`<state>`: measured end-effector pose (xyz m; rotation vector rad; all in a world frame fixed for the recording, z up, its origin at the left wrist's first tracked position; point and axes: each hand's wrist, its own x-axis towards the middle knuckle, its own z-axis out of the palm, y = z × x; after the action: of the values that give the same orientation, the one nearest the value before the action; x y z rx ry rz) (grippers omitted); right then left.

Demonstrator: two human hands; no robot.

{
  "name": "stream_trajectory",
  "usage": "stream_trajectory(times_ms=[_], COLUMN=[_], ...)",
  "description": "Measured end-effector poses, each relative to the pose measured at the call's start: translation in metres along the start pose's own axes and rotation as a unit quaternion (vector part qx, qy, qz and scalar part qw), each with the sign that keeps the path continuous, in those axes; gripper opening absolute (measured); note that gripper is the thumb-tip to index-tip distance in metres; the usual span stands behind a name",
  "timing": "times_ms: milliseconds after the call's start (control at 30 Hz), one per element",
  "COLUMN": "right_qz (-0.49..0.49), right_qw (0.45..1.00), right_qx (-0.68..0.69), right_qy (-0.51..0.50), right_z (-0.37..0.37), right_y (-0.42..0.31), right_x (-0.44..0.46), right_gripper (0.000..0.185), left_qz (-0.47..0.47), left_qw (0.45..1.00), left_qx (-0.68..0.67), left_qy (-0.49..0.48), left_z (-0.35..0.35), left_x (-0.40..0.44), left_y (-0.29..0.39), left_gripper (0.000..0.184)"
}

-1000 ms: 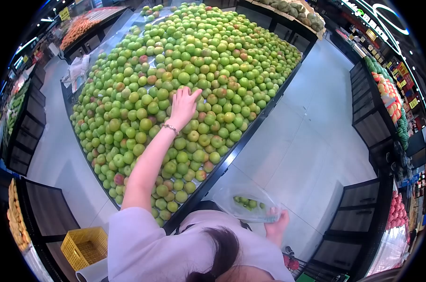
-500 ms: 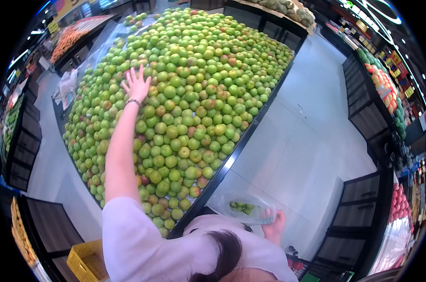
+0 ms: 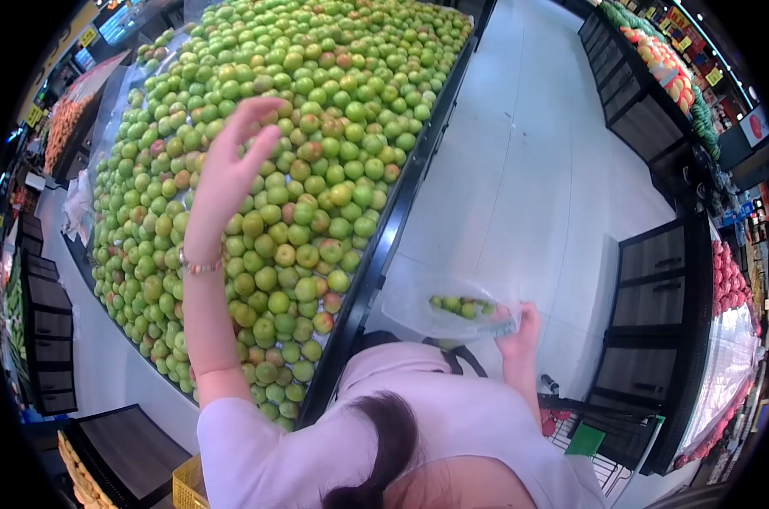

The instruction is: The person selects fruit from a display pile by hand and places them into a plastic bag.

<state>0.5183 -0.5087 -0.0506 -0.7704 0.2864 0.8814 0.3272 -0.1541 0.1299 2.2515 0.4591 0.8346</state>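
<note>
My left hand (image 3: 230, 161) is raised over a big heap of green plums (image 3: 317, 153), some of them blushed red. Its fingers curve with the thumb held apart, and no plum shows in it. A beaded bracelet (image 3: 201, 266) circles that wrist. Off the near right side of the stand, my right hand (image 3: 524, 329) grips the edge of a clear plastic bag (image 3: 408, 307). Several green plums (image 3: 463, 306) lie inside the bag, which hangs above the floor in front of my body.
A black rim (image 3: 369, 276) borders the plum stand. Grey floor (image 3: 529, 170) runs along its right. Dark cabinets (image 3: 648, 339) stand at the right, near a shopping cart (image 3: 609, 467). A yellow crate (image 3: 189, 483) sits at lower left. Crumpled plastic (image 3: 77, 204) hangs at the stand's left edge.
My left hand has lifted off the plums and come nearer, its spread fingers now curved. My right hand and the bag have risen slightly in view. The view has tilted down.
</note>
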Motion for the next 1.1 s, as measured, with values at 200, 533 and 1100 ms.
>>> stream_trajectory(times_ms=[200, 533, 1100], right_qz=[0.033, 0.170, 0.297], right_qw=[0.995, 0.944, 0.934], right_qx=[-0.013, 0.019, -0.029], right_qy=[-0.091, -0.282, -0.196], right_z=[0.013, -0.026, -0.080], right_y=[-0.037, -0.092, -0.127], right_x=[0.010, 0.043, 0.117], right_gripper=[0.017, 0.027, 0.021], left_qz=[0.044, -0.076, -0.248], left_qw=[0.865, 0.953, 0.835], left_qx=[-0.140, -0.096, -0.077], left_qy=[-0.480, -0.278, -0.485], left_z=[0.136, 0.396, 0.515], left_x=[-0.045, -0.117, -0.148], left_y=[0.066, -0.005, -0.039], left_gripper=[0.027, 0.025, 0.060])
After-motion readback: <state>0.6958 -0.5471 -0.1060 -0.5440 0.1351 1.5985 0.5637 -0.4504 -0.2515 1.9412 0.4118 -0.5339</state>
